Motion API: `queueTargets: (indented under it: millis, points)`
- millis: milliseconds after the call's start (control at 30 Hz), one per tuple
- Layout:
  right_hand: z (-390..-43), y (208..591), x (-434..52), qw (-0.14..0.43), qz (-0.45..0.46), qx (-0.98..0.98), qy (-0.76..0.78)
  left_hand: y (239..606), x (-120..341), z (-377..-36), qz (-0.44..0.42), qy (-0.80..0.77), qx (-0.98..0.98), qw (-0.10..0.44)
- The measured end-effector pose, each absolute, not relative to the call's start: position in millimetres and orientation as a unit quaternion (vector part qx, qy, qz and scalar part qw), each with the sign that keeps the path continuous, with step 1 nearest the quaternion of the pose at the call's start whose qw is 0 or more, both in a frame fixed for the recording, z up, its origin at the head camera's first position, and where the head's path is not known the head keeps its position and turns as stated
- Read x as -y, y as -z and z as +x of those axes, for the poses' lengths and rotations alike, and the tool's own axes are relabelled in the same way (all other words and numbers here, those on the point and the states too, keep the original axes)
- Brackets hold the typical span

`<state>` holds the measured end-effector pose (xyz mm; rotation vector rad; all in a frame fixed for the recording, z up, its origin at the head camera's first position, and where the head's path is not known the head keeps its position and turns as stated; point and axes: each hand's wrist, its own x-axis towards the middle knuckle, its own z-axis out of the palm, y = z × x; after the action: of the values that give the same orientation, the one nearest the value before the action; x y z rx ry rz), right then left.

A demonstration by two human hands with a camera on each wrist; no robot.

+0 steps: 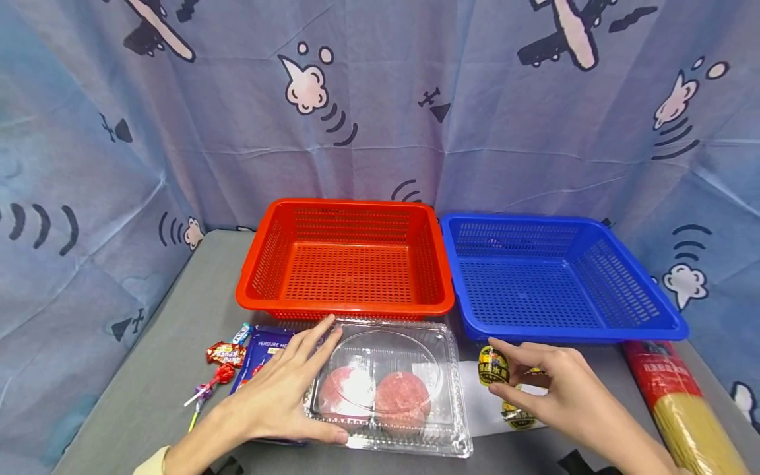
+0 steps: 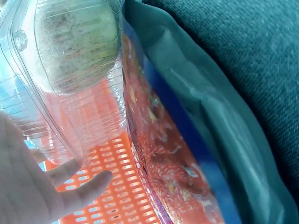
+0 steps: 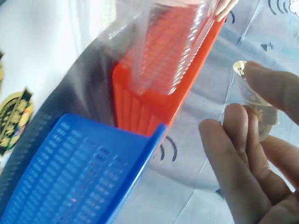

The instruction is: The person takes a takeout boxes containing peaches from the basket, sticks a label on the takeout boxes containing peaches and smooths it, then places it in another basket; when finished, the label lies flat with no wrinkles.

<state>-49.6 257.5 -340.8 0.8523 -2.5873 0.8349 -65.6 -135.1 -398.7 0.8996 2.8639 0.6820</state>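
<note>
- The left hand (image 1: 279,396) lies on the left end of a clear plastic clamshell box (image 1: 392,389), fingers stretched along its edge and thumb curled round its near corner, gripping it.
- The box sits on the grey counter (image 1: 160,369), just in front of a red basket (image 1: 347,260), and holds two round pinkish cakes (image 1: 404,399).
- The right hand (image 1: 558,389) pinches a small yellow-and-black wrapped sweet (image 1: 493,365) between thumb and fingertips, just right of the box and in front of a blue basket (image 1: 558,277).
- A second similar sweet (image 1: 518,415) lies on a white sheet (image 1: 477,402) under that hand.
- Left of the box lie a blue packet (image 1: 264,353), a red wrapped candy (image 1: 225,354) and a lollipop (image 1: 208,389).
- A long packet of spaghetti (image 1: 683,402) lies at the counter's right edge.
</note>
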Motion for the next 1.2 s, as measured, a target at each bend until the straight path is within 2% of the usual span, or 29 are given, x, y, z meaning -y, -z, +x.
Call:
queueTargets:
  millis: [633, 1000, 1200]
  points:
    - [-73.0, 314.6, -203.8, 0.06, 0.315, 0.887, -0.333, 399.0, 134.0, -66.3, 0.291, -0.222, -0.93, 0.024]
    - [-87.1, 307.0, -160.0, -0.035, 0.313, 0.887, -0.337, 401.0, 133.2, -66.6, 0.291, -0.218, -0.931, 0.02]
    - [-94.7, 311.4, -140.6, -0.054, 0.334, 0.882, -0.329, 401.0, 133.2, -67.0, 0.291, -0.221, -0.931, 0.022]
